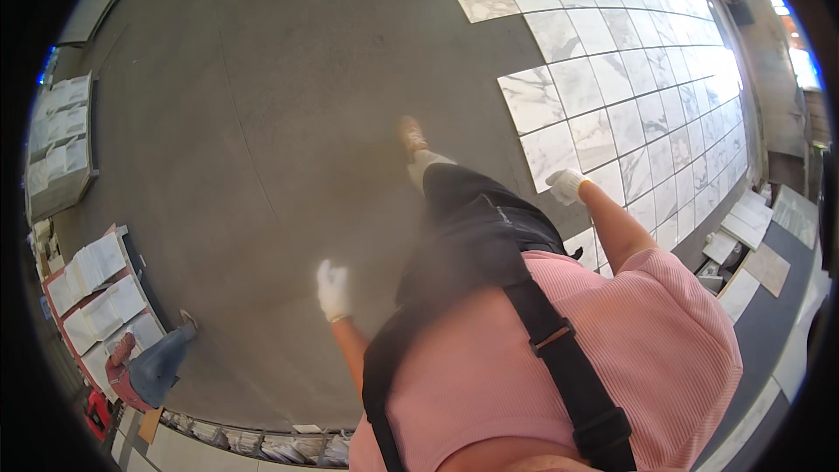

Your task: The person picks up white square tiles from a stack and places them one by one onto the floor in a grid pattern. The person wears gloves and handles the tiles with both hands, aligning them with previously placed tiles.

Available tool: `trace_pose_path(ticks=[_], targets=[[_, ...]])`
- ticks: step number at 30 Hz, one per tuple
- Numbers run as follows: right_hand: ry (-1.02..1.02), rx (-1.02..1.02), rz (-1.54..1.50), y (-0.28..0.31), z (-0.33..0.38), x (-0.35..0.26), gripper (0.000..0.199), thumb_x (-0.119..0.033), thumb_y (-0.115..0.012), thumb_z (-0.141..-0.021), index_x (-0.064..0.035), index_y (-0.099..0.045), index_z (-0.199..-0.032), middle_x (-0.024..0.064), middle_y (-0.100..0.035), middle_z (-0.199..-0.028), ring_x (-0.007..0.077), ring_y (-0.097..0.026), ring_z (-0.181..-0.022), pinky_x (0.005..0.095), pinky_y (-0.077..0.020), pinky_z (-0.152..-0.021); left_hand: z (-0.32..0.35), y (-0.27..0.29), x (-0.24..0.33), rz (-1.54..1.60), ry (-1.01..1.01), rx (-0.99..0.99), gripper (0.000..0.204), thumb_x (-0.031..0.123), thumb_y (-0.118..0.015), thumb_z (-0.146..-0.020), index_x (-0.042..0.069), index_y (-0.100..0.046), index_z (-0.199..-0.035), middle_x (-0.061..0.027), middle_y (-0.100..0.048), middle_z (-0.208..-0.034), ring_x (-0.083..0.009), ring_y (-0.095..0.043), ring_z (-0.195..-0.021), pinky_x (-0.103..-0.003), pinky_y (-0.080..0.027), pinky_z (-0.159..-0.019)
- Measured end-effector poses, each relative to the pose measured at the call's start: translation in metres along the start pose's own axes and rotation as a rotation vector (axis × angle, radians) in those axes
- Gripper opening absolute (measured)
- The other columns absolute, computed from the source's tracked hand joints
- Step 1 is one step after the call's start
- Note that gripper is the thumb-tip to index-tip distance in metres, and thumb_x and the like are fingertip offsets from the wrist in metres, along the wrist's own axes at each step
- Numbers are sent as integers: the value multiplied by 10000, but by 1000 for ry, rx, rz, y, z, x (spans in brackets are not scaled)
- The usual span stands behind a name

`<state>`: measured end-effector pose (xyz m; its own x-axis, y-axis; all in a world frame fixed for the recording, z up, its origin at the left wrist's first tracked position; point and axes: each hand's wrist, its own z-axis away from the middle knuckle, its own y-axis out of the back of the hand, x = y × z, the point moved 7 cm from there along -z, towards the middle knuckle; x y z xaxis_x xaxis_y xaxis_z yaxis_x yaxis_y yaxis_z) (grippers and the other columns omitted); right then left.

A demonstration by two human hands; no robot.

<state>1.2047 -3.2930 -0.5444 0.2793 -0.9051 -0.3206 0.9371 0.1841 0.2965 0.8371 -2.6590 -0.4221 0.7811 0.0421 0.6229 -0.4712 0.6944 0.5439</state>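
White veined tiles (611, 77) beside right hand (568, 186), stretching ahead and rightward.

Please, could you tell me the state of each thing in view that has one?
Left hand: gloved, nothing visible held.
Right hand: gloved, nothing visible held.
Floor tiles: lying flat, in rows.
Lower-left rack: loaded with pale slabs.
Black strap: worn.
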Motion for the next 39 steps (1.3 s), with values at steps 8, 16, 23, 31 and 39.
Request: trace_pose_path(ticks=[8,16,23,31,39], targets=[[361,-195,874,138,-112,-169,119,-175,-727,-790,-98,-790,-855,117,-765,-928,303,-739,-900,434,-590,-751,-41,80,19,-20,273,128,636,333,-711,-885,56,-551,-1434,-160,-655,-1347,-269,-609,-1244,-381,-461,-1063],[485,390,1109,446,-250,-447,162,-109,-727,-731,-87,-773,-885,133,-757,-979,354,-730,-961,432,-596,-823,-60,71,-25,242,459,310,639,163,-745,-887,16,-496,-1456,-91,-670,-923,-178,-635,-720,-349,-572,-629],[504,-12,-534,502,-266,-697,429,61,-585,-854,-2,-643,-1274,77,-683,-899,177,-646,-680,306,-540,-576,-96,70,4,244,540,96,485,225,-692,-905,91,-614,-1365,-116,-689,-1032,-210,-685,-844,-350,-602,-707],[128,-12,-110,544,-331,-798,351,-67,-686,-892,-117,-689,-1240,67,-725,-1004,220,-689,-763,381,-592,-646,-272,168,8,-175,370,-55,318,291,-581,-940,126,-705,-1182,-128,-713,-1116,-305,-697,-988,-441,-557,-864],[66,0,-71,587,-421,-946,207,-114,-689,-872,-124,-717,-1077,85,-739,-945,248,-715,-775,398,-598,-649,-469,422,132,172,425,422,587,402,-678,-891,77,-617,-1377,-148,-678,-1322,-299,-677,-1144,-411,-546,-964]])
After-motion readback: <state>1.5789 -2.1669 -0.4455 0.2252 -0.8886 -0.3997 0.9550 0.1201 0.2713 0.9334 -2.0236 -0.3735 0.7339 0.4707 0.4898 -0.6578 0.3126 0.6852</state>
